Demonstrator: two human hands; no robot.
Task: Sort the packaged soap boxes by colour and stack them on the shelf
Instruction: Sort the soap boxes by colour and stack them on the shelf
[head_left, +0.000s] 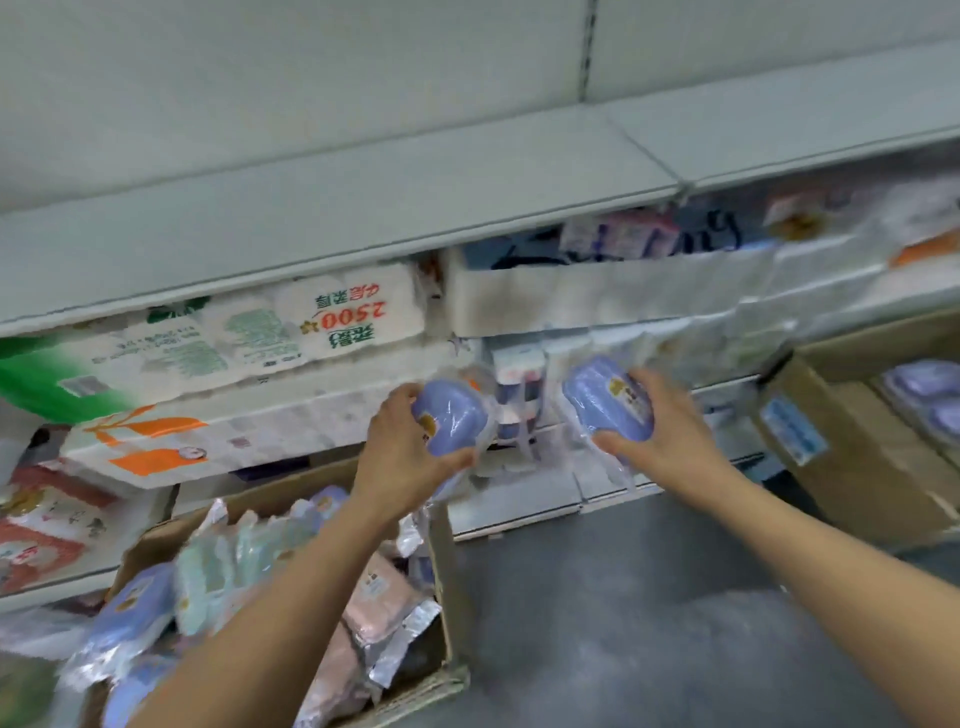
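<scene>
Grey shop shelving (332, 208) fills the background. Left hand (410, 457) and right hand (660, 431) each grasp one purple soap box (452, 415), (610, 402), two in all, raised before the lower shelf. Risk: slippery wrap could slide from either grip. Two cardboard cartons (447, 597), (857, 457) stand below.

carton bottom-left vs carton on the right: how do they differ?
The left carton holds a loose jumble of purple, pink and pale green soap boxes; the right carton shows only purple ones, laid flat. The left carton lies under the left arm; the right carton stands beyond the right hand. Both are brown cardboard, open-topped.
</scene>
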